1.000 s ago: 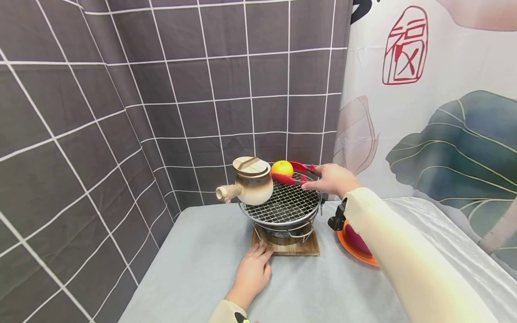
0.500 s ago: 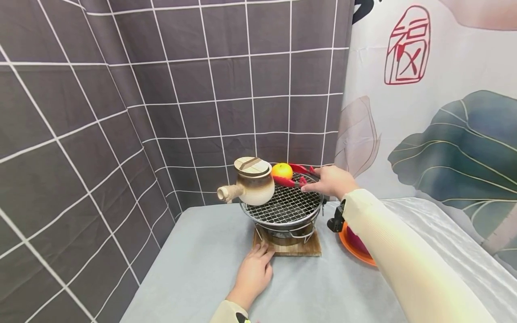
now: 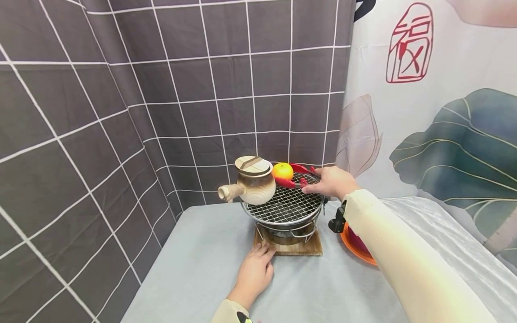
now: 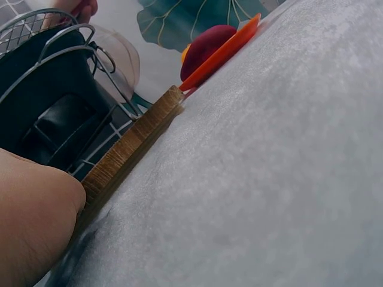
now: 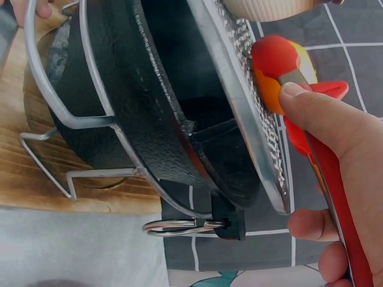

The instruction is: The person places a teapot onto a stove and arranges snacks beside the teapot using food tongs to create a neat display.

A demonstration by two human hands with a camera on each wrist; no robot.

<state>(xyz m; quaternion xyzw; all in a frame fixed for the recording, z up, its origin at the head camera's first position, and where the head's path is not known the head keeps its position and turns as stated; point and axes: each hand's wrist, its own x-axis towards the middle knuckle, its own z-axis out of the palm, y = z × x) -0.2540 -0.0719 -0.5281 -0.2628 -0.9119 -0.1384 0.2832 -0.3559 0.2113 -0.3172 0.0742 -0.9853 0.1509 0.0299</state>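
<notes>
My right hand [image 3: 337, 183] grips a pair of red-tipped tongs [image 5: 338, 197], thumb on one arm and fingers on the other. The tong tips stand on either side of an orange [image 3: 283, 171], which sits right at the wire mesh [image 3: 288, 204] of a round grill. Beside it on the mesh is a clay pot [image 3: 258, 188] with a wooden lid and a rope-wrapped side handle. My left hand [image 3: 254, 271] rests with extended fingers on the front left corner of the wooden board [image 3: 299, 249] under the grill. In the left wrist view, the board's edge [image 4: 131, 140] runs past that hand.
The grill's black bowl [image 5: 119, 89] stands in a wire frame with a ring [image 5: 179, 227] hanging at its side. Right of it, partly behind my right sleeve, an orange plate [image 3: 357, 251] holds a dark red round thing [image 4: 206, 48]. Gridded cloth hangs behind.
The orange has come down slightly onto the mesh, and the near tong tip has drawn a little away from its front. My left hand stays on the board.
</notes>
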